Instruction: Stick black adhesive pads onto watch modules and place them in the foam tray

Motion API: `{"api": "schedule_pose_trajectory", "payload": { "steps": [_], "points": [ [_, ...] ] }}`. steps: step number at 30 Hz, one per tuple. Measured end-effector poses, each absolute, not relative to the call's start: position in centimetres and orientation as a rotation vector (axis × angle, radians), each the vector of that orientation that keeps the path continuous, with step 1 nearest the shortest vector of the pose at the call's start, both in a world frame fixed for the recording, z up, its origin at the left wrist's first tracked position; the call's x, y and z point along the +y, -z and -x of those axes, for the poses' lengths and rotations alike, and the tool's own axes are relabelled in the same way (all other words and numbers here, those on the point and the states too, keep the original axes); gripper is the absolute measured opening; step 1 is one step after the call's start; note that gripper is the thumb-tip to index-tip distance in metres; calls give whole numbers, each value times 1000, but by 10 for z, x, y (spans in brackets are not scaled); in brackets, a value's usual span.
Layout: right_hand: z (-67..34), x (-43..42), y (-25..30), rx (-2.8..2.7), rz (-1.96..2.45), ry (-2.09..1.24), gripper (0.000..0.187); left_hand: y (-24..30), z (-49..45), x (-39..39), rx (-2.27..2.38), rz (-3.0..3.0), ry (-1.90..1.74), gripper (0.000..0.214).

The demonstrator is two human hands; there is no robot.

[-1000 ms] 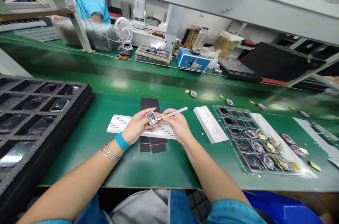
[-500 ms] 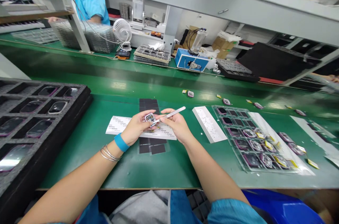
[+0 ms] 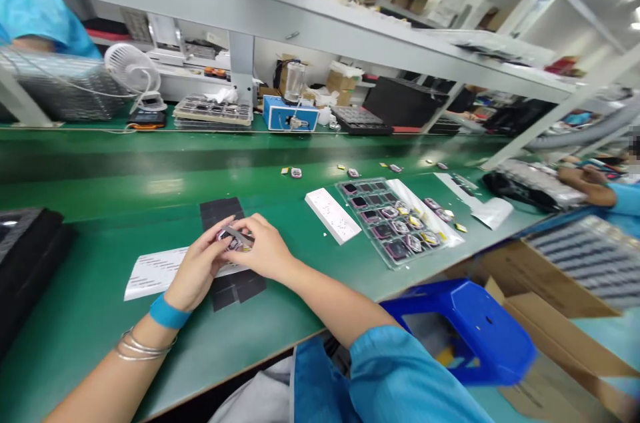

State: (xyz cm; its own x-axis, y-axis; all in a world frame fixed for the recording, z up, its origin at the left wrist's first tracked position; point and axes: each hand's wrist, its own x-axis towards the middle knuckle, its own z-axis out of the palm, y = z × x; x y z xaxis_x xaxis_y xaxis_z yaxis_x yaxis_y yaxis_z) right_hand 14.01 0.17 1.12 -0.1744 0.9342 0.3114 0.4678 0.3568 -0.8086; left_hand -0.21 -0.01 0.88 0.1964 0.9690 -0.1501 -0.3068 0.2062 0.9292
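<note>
My left hand (image 3: 196, 271) is closed around a small smartwatch case (image 3: 223, 236) with a pinkish-purple rim and its inner parts showing. In my right hand (image 3: 269, 251) is a pair of metal tweezers (image 3: 239, 235), lying across the top of the case. The fingers of both hands meet around it and hide much of it, so I cannot tell exactly where the tips touch. Under the hands lie a white printed label sheet (image 3: 153, 273) and black square-patterned sheets (image 3: 215, 211).
Right of my hands are a white block (image 3: 333, 216) with small dark bits and a clear tray (image 3: 395, 263) of watch parts. A black foam tray (image 3: 30, 269) stands left. A blue stool (image 3: 480, 329) is by the table edge. Co-workers sit across and at right.
My view has swung to the right. The tweezers have turned from pointing out at the upper right to lying over the watch case, and my right hand has come in closer over it.
</note>
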Motion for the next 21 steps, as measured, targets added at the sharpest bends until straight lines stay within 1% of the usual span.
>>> {"api": "schedule_pose_trajectory", "payload": {
  "steps": [2,5,7,11,13,15,16,18,20,21],
  "points": [
    [-139,0,-12,-1801,1261,-658,41,-10,0,-3,894,-907,-1079,64],
    [-142,3,-12,-1789,1294,-657,37,-8,-3,-5,856,-936,-1093,60],
    [-144,6,-12,-1757,1309,-742,38,-6,-4,-5,825,-966,-1096,59],
    [-166,15,-16,-1618,1218,-1053,42,-5,-1,-6,763,-1051,-1064,63],
    [-198,22,-24,-1525,1218,-1082,44,-4,1,-5,789,-1151,-1060,63],
    [-245,30,-35,-1467,1292,-953,42,-1,2,-3,881,-1274,-1071,63],
    [-274,34,-41,-1444,1354,-805,42,1,3,-2,940,-1320,-1082,62],
    [-334,41,-53,-1446,1620,-440,44,5,2,1,1036,-1360,-1116,58],
    [-390,43,-63,-1452,2034,42,43,8,2,4,1097,-1356,-1163,51],
    [-414,42,-66,-1429,2110,139,41,9,2,5,1120,-1354,-1187,49]
  ]
}}
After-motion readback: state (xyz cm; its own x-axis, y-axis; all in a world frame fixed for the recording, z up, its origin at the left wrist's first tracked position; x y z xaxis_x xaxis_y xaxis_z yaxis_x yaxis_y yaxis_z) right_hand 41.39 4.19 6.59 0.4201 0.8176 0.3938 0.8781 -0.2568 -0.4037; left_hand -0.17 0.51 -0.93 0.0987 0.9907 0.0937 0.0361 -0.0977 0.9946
